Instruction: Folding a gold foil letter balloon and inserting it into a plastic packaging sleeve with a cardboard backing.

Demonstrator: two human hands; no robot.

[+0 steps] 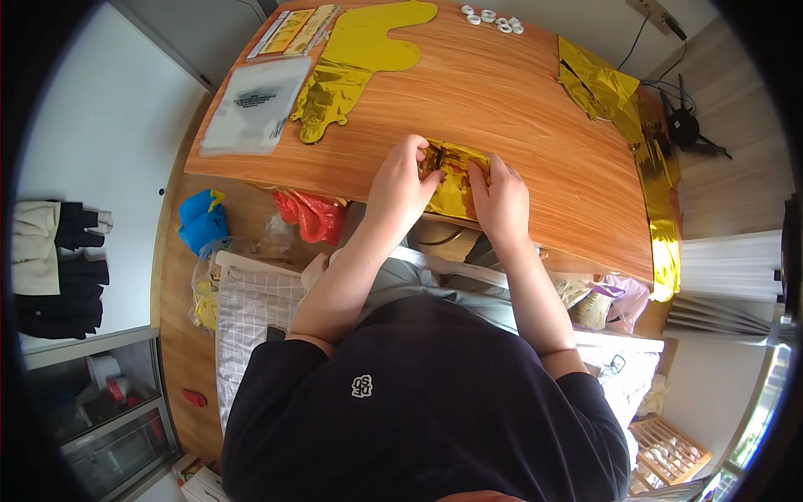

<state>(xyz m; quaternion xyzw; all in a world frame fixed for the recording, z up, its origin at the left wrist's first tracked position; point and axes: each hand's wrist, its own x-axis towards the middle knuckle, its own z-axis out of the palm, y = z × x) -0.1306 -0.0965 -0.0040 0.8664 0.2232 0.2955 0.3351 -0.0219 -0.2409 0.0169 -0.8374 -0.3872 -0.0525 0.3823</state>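
A small folded packet of shiny gold foil (456, 188) lies at the table's front edge, between my two hands. My left hand (405, 180) grips its left side, with the thumb on top and the fingers curled at the far corner. From the other side, my right hand (502, 197) pinches the packet's right edge between thumb and fingers. The foil looks creased, and part of its sides is hidden under my fingers. Farther off to the left, a flat, uninflated gold foil balloon (355, 63) is spread on the table.
A stack of clear plastic sleeves (251, 109) sits at the table's left, near printed packets (293, 32). Several small white rings (493, 18) lie at the back. More gold foil (598, 84) runs along and over the right edge, near a black device with cables (684, 125).
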